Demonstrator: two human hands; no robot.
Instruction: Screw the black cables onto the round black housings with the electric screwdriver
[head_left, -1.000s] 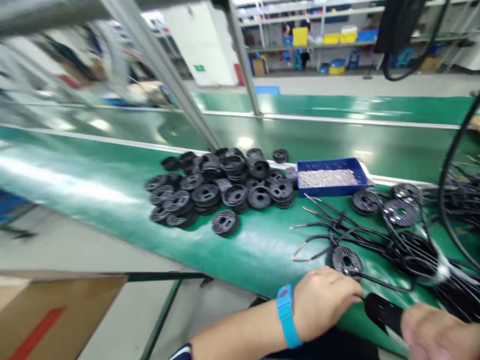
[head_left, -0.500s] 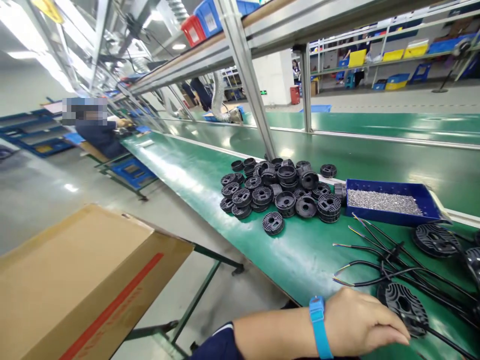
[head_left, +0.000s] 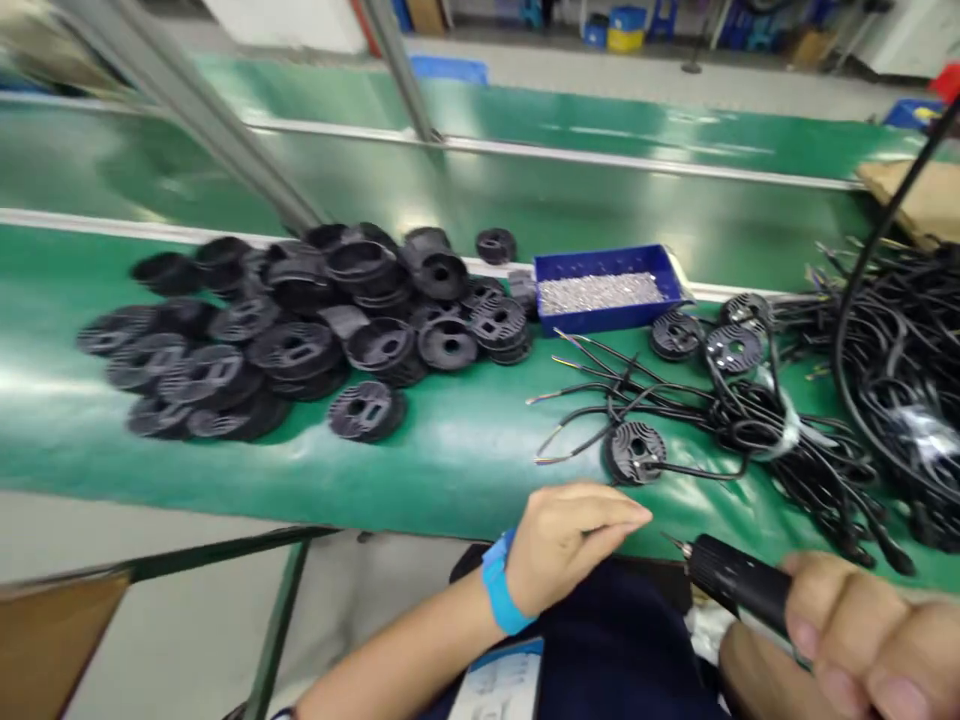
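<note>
Power screwdriver (head_left: 739, 578) back in view, its bit clear of the left hand (head_left: 574, 538)

At the far left, a crowded pile of black round housings (head_left: 296, 345) covers the bench (head_left: 442, 460), some stacked, some tipped on edge. One lone housing (head_left: 363, 412) lies just beside the pile, nearer the person.

Next comes the left hand, with a blue wristband (head_left: 504, 585), in front of the bench edge. Its thumb and fingers are drawn together; whether they pinch something small, I cannot tell. A second ago those fingers were right at the bit; now a gap separates them from it.

Behind, a blue tray (head_left: 589, 322) holds small silvery pieces. To the right of the hand, a cabled housing (head_left: 636, 453) lies flat on the bench, in the same spot as before, its cable running right.

The screwdriver, out of frame half a second ago, now points left from the right hand (head_left: 874, 630), whose fingers are wrapped round its body. Its bit touches neither hand nor housing, so I judge that no fastening is under way and the work sits between strokes.

Farther right lie a tied cable bundle (head_left: 787, 432) and a tangled heap of cables (head_left: 896, 350).
</note>
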